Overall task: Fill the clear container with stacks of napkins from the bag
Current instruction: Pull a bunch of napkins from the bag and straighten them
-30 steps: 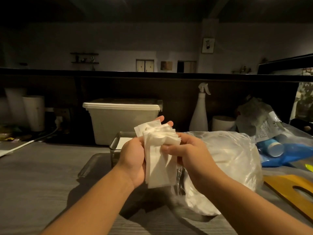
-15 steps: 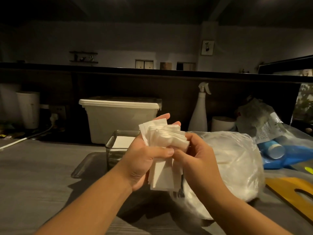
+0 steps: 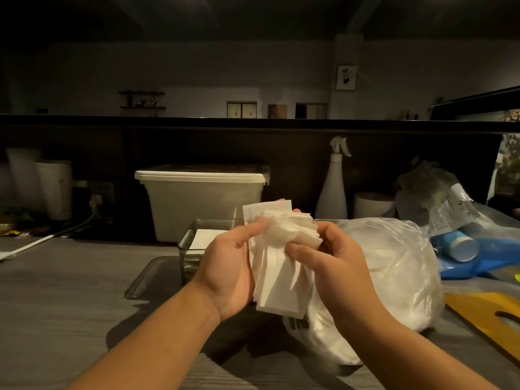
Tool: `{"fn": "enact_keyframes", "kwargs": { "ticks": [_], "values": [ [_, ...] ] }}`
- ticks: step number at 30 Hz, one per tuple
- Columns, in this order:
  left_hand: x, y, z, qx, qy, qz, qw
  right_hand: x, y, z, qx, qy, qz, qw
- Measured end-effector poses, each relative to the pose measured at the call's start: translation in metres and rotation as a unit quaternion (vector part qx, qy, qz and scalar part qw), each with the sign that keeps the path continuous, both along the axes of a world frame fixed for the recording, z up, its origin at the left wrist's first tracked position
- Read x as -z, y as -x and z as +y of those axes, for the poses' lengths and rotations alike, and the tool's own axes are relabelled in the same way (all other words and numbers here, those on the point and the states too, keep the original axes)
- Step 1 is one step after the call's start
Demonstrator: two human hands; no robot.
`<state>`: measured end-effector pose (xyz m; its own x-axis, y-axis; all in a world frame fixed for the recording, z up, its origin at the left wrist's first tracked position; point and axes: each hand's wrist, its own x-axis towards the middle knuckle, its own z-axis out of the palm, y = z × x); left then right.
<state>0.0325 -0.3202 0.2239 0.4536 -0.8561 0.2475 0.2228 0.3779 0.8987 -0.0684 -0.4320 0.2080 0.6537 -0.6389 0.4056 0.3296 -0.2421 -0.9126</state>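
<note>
Holds a fanned napkin stack [image 3: 281, 282] upright above the counter [image 3: 70, 291], dead centre of view. Grips it from nine o'clock with the left hand [image 3: 228, 274]: palm cupped along the stack's side, thumb laid across the front near the top edge, fingertips showing behind the upper corner. Pinches the splayed upper edge from three o'clock with the right hand [image 3: 337, 266], thumb in front, fingers curled round the back. With the sheets stepped and uneven, lower ends hanging free.

At ten o'clock from the stack, just behind the left hand: the clear container [image 3: 191, 249], standing on the counter, a flat white layer showing inside; how full, cannot tell. At three to four o'clock, behind the right hand: the bag [image 3: 394, 277], thin translucent plastic bulging with white, lying on the counter.

Farther back at eleven o'clock, a lidded cream bin [image 3: 205, 204]. At one o'clock, a white spray bottle [image 3: 333, 190] against the dark back panel. At three o'clock, far right, a blue bottle [image 3: 464, 249] on its side. At four o'clock, a yellow board [image 3: 484, 313] with a slot. At nine to ten o'clock, far left, tall white cups [image 3: 55, 190].
</note>
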Motion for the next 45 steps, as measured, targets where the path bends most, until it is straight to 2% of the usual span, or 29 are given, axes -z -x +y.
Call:
{"fn": "enact_keyframes", "kwargs": {
  "ticks": [7, 20, 27, 32, 37, 42, 45],
  "values": [
    [0.001, -0.001, -0.005, -0.078, -0.007, 0.029, 0.997, -0.003, 0.001, -0.003, 0.006, -0.027, -0.009, 1.000],
    [-0.004, -0.009, -0.003, -0.120, 0.007, 0.072, 0.990, -0.008, 0.004, -0.014, 0.011, -0.091, -0.002, 0.996],
    [-0.005, -0.013, -0.001, -0.145, 0.020, 0.076, 0.986, -0.013, 0.005, -0.017, -0.086, -0.172, 0.001, 0.981],
    [-0.006, -0.015, 0.001, -0.188, 0.029, 0.037, 0.981, -0.014, 0.008, -0.018, -0.079, -0.161, -0.018, 0.984],
    [-0.005, -0.009, 0.001, -0.201, -0.006, 0.007, 0.980, -0.020, 0.018, -0.018, -0.133, -0.178, -0.033, 0.974],
    [0.003, -0.002, -0.005, -0.142, -0.067, 0.005, 0.988, -0.014, 0.008, -0.017, -0.086, -0.115, -0.017, 0.990],
    [0.008, 0.000, -0.009, -0.109, -0.072, 0.016, 0.991, -0.012, 0.005, -0.017, -0.053, -0.089, -0.007, 0.995]
  ]
}}
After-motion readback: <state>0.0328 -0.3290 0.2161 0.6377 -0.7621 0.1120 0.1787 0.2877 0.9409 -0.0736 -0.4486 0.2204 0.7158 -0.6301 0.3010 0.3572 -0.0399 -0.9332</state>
